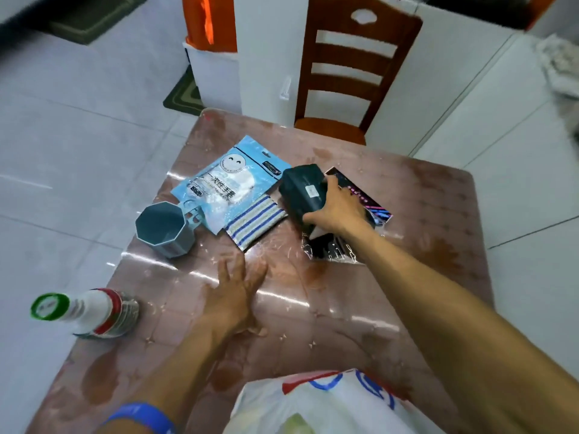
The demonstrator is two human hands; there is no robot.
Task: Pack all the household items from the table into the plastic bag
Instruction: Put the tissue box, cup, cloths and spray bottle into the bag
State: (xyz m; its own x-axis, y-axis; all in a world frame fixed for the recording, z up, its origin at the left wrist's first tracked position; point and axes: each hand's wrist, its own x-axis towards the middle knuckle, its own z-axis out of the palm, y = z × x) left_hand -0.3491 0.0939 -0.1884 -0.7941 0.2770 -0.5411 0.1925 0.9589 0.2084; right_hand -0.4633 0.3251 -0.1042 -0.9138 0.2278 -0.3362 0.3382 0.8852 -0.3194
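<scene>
One dark box (302,191) sits far across the table (438,195), right hand (336,211) clamped on it; left hand (235,286) (fingers spread, empty) rests nearer the plastic bag (329,405)

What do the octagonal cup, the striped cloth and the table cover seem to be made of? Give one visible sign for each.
Octagonal cup: probably hard plastic, matte blue-grey, with crisp moulded facets.
Striped cloth: woven textile, ribbed texture, no shine.
Table cover: likely clear glossy vinyl, showing bright streak reflections over the pattern.
</scene>
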